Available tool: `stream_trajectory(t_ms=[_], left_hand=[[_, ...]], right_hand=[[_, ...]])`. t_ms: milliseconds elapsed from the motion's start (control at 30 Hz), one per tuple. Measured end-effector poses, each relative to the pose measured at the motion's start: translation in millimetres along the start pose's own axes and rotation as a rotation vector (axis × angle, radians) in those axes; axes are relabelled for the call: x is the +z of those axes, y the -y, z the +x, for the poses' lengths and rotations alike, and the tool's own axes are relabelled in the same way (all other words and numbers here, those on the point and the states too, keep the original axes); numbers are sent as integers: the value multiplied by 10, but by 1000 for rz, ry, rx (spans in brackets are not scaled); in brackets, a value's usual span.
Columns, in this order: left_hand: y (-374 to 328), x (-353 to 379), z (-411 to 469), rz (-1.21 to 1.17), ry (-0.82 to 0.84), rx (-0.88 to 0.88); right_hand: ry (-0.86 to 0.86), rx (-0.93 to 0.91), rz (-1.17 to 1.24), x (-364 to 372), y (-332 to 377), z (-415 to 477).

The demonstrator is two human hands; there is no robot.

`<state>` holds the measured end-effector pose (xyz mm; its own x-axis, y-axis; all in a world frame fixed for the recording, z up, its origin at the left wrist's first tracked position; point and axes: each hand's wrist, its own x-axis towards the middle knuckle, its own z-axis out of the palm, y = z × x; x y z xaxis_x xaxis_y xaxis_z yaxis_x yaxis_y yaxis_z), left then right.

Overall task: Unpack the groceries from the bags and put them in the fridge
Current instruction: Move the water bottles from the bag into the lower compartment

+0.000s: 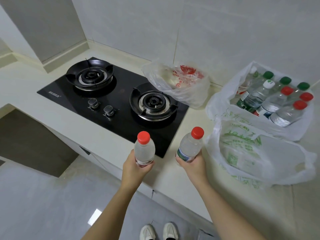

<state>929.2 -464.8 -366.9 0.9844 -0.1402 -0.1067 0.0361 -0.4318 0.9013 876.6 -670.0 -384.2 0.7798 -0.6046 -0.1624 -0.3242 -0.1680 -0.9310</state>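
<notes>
A red-capped bottle [144,149] is being gripped upright in the left hand [136,168], and a second bottle [190,144], leaning slightly right, in the right hand [192,164], above the counter [78,125] edge. The bag [218,101] of remaining bottles is lying beyond the right hand, nearer to it. No fridge is being shown.

1 head view, looking steeply down at counter [110,135], hob [121,108], close.
</notes>
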Motion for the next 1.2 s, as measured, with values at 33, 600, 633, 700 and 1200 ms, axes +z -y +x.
stream_trajectory(t_ms=[33, 600, 633, 700, 1200], left_hand=[[-1, -7, -21, -21, -6, -8], [-1194, -830, -414, -429, -443, 84], [-1218, -903, -478, -423, -491, 91], [-1261, -1050, -639, -417, -583, 94], [-1013, -1904, -2351, -341, -1217, -142]], right_hand=[[1, -10, 18, -10, 35, -28], [491, -339, 336, 240, 1744, -198], [548, -360, 359, 294, 1825, -246], [666, -389, 402, 420, 1956, -348], [1329, -523, 267, 1416, 2250, -1842]])
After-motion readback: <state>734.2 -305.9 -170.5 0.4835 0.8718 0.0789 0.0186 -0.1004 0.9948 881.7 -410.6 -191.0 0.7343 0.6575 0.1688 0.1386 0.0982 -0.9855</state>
